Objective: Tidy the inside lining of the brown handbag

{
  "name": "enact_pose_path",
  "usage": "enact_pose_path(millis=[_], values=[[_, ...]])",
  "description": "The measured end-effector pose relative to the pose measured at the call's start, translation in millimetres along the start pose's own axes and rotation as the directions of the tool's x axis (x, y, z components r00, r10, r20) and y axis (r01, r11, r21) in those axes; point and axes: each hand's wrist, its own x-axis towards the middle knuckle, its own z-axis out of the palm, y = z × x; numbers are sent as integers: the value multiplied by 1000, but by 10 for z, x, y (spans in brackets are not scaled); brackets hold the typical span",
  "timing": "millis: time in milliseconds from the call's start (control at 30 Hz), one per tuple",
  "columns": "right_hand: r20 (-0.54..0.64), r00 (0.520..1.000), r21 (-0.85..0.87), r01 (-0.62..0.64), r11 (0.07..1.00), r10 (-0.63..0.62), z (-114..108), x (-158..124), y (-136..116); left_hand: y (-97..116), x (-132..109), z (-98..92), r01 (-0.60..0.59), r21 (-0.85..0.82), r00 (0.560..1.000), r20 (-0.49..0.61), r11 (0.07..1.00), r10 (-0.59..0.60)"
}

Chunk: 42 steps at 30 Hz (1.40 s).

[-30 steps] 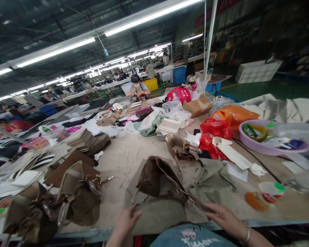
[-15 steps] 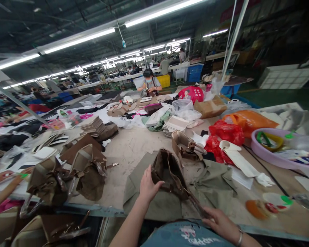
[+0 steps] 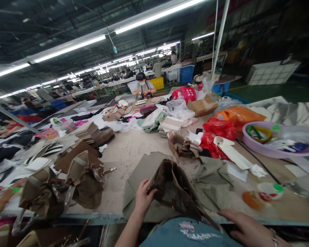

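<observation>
A brown handbag [image 3: 184,187] stands at the near table edge against my front, its mouth gaping upward. My left hand [image 3: 144,197] pinches the bag's left rim between thumb and fingers. Off to the bag's right, my right hand [image 3: 247,226] is slightly blurred, fingers stretched and thumb apart, with nothing visible in it. Under and behind the bag lies an olive-grey cloth [image 3: 137,173]; a crumpled piece of green cloth [image 3: 213,181] rests on the right. Another brown bag piece with straps [image 3: 181,145] sits just beyond.
Two finished-looking brown bags [image 3: 84,185] stand left, near a co-worker's hands [image 3: 5,195]. Stacked panels [image 3: 89,132], red plastic bags [image 3: 218,132], a purple basin [image 3: 249,137] and an orange-filled jar [image 3: 253,199] occupy the table. Across it sits a masked person [image 3: 145,87].
The handbag has come nearer to my body and lower. My right hand has moved right, off the strap-like part it held. My left hand has closed on the rim.
</observation>
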Motion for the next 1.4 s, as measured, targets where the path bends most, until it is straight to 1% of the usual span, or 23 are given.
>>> enact_pose_path(millis=[33, 67, 100, 167, 200, 267, 333, 367, 433, 467, 533, 600, 667, 733, 800, 867, 1000, 1100, 1267, 1400], values=[[10, 997, -156, 75, 985, -74, 5, 37, -177, -7, 12, 16, -9, 10, 1000, -13, 1000, 9], [-1, 984, -250, 170, 953, -176, 37, 88, -378, -13, 32, 26, -19, 25, 999, -27, 999, 20], [-1, 960, -309, 265, 913, -279, 99, 154, -590, -19, 56, 29, -31, 43, 999, -41, 999, 33], [-10, 888, -374, 423, 825, -460, 300, 336, -999, -33, 109, 18, -62, 65, 997, -48, 996, 65], [10, 843, -386, 499, 776, -538, 431, 451, -1176, -42, 134, 6, -77, 59, 996, -39, 995, 79], [87, 751, -385, 632, 673, -655, 718, 722, -1444, -62, 180, -27, -100, -15, 995, 12, 995, 100], [192, 678, -398, 715, 575, -710, 991, 1016, -1597, -80, 221, -71, -106, -140, 990, 81, 984, 118], [244, 653, -408, 740, 535, -717, 1108, 1157, -1640, -88, 241, -98, -104, -199, 986, 112, 974, 128], [331, 612, -456, 770, 447, -718, 1289, 1406, -1688, -105, 283, -162, -96, -277, 977, 159, 956, 144], [365, 600, -491, 774, 401, -711, 1354, 1507, -1702, -116, 306, -196, -94, -295, 972, 178, 951, 151], [417, 589, -571, 762, 304, -693, 1442, 1661, -1729, -149, 354, -261, -96, -305, 963, 213, 948, 166], [450, 588, -633, 741, 224, -672, 1492, 1760, -1753, -191, 400, -311, -100, -297, 955, 238, 950, 175], [470, 581, -659, 732, 174, -664, 1524, 1821, -1765, -234, 440, -337, -100, -286, 956, 239, 953, 172], [479, 572, -661, 734, 154, -666, 1544, 1856, -1757, -269, 467, -340, -106, -276, 957, 231, 955, 173], [476, 573, -665, 731, 153, -667, 1551, 1875, -1728, -294, 477, -327, -132, -263, 955, 223, 956, 193], [456, 590, -678, 716, 169, -666, 1540, 1885, -1688, -313, 467, -304, -161, -248, 952, 218, 955, 217], [381, 626, -685, 685, 247, -680, 1478, 1912, -1604, -326, 414, -261, -180, -210, 959, 179, 961, 219], [341, 638, -680, 675, 287, -691, 1445, 1946, -1555, -308, 386, -245, -182, -187, 965, 155, 965, 212], [295, 641, -672, 667, 324, -709, 1459, 2000, -1539, -283, 378, -219, -142, -173, 980, 117, 975, 164], [305, 638, -678, 667, 309, -707, 1477, 2015, -1569, -284, 370, -194, -100, -195, 989, 84, 976, 118]])
